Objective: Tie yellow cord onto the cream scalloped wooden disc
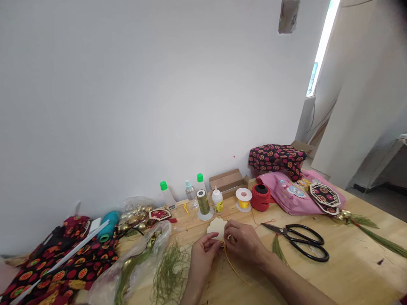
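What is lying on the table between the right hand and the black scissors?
In the head view, a small green tassel lies between the right hand and the black scissors.

Both hands, left (203,253) and right (244,242), pinch yellow cord (233,267) under a scalloped wooden piece (217,228); scissors (297,241) right of it.

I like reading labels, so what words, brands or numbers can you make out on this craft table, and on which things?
None can be read.
Glue bottle: yellow label, print too small.
Green-capped bottles: no legible text.
Pink cloth: a cartoon picture, no clear words.
Cardboard box: plain.
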Demonstrator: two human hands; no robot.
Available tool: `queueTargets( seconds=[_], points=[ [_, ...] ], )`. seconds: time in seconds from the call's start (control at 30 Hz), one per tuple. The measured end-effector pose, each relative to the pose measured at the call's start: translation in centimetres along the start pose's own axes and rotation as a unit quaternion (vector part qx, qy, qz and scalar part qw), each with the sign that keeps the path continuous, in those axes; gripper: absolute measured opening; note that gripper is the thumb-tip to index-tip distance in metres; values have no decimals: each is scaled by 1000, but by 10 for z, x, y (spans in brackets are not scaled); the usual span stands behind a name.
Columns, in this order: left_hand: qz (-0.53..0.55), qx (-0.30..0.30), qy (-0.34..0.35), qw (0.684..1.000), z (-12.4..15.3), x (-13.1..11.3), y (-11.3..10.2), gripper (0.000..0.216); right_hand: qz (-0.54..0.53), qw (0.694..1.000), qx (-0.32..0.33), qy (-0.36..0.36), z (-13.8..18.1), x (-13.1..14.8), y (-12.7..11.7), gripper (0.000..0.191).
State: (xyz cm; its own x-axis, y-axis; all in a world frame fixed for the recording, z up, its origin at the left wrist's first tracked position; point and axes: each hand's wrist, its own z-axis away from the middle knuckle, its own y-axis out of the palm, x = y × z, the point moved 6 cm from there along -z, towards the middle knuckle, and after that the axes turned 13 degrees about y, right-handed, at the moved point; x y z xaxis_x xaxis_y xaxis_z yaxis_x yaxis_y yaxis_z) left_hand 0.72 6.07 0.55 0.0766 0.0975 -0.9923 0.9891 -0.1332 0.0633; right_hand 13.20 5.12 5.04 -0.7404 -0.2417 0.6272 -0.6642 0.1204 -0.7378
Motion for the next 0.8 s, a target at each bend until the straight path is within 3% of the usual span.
queueTargets(
  seconds=[0.1,0.2,0.37,0.47,0.57,0.7,0.8],
  points=[
    [-8,-8,5,1000,0,0,1,27,-52,998,-14,13,-1,-1,-3,9],
    [-18,-1,4,1000,0,2,2,26,-152,986,48,45,-4,-9,5,5],
    [-18,-1,-10,1000,2,3,2,26,-317,922,165,149,-7,-29,22,11],
    [-18,-6,-11,1000,2,1,1,25,-362,896,182,181,-6,-31,23,8],
    [-13,-11,-12,1000,2,2,0,24,-418,868,188,190,-4,-24,16,4],
    [-8,-14,-8,1000,1,5,-2,24,-525,797,225,196,-1,-14,-4,5],
    [-14,-19,-7,1000,1,6,-3,24,-561,789,198,153,-4,-14,-37,10]
  ],
)
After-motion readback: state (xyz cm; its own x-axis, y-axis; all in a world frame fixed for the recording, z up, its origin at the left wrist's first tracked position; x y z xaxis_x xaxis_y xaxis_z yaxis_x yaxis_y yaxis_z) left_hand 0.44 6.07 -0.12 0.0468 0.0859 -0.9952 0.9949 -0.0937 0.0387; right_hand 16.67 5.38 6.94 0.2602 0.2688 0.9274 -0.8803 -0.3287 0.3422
